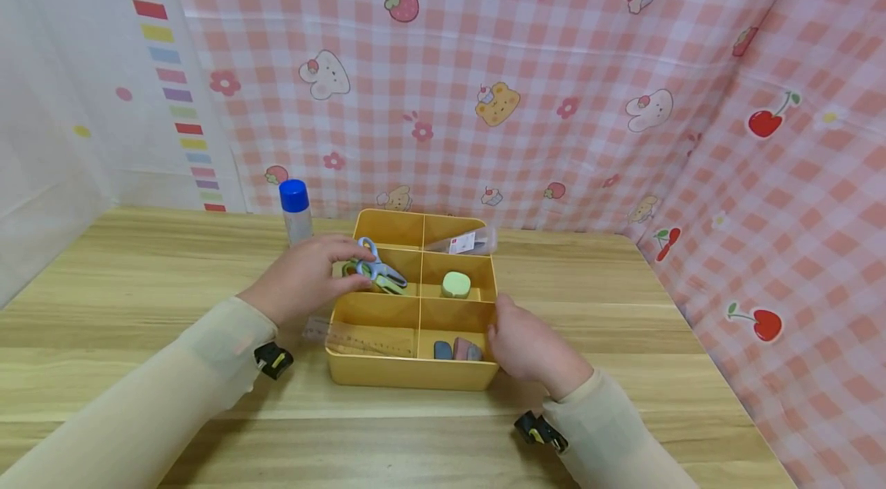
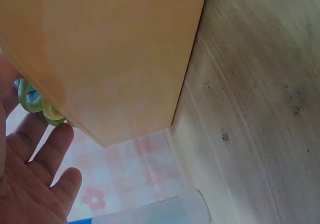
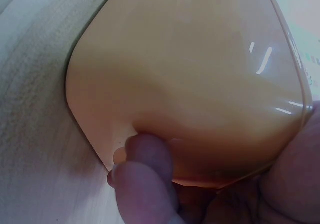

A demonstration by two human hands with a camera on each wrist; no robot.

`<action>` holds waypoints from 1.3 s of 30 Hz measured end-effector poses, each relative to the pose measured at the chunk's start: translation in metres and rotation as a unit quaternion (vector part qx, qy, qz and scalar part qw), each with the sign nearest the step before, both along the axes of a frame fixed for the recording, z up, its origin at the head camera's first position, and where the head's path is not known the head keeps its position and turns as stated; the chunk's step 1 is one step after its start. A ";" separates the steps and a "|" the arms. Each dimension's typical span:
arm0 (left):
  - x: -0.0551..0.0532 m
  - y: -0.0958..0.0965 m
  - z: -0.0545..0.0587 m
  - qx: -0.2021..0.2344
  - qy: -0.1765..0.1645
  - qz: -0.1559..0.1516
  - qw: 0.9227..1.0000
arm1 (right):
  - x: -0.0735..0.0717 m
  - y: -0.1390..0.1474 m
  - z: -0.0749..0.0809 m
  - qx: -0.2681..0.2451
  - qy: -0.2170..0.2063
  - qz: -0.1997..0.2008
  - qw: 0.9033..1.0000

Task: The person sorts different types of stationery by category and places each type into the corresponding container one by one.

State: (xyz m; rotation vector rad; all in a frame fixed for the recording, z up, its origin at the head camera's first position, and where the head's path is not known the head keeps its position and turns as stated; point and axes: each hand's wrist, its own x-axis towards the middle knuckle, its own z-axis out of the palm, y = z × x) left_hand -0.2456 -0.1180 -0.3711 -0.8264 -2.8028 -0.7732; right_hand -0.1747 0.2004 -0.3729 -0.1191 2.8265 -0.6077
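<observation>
A yellow six-compartment organizer box (image 1: 411, 374) stands on the table. My left hand (image 1: 304, 274) reaches over its left rim and pinches the handle of the blue scissors (image 1: 384, 271) between thumb and fingers. Green scissors (image 1: 390, 284) lie beneath these in the middle-left compartment; their green loops (image 2: 31, 99) poke over the rim in the left wrist view. My right hand (image 1: 531, 341) grips the box by its right front corner, thumb at the rim and curled fingertips (image 3: 147, 154) against the outer wall.
A blue-capped clear bottle (image 1: 294, 201) stands behind my left hand. Inside the box are a clear ruler (image 1: 370, 339), a pale green rounded case (image 1: 456, 285), small erasers (image 1: 462, 349) and a clear labelled packet (image 1: 467, 243). Checked cloth (image 1: 443, 89) hangs behind the table.
</observation>
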 end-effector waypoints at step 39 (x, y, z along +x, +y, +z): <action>-0.014 -0.029 0.025 0.031 0.071 0.026 0.997 | 0.000 0.000 -0.001 0.003 0.001 0.001 1.000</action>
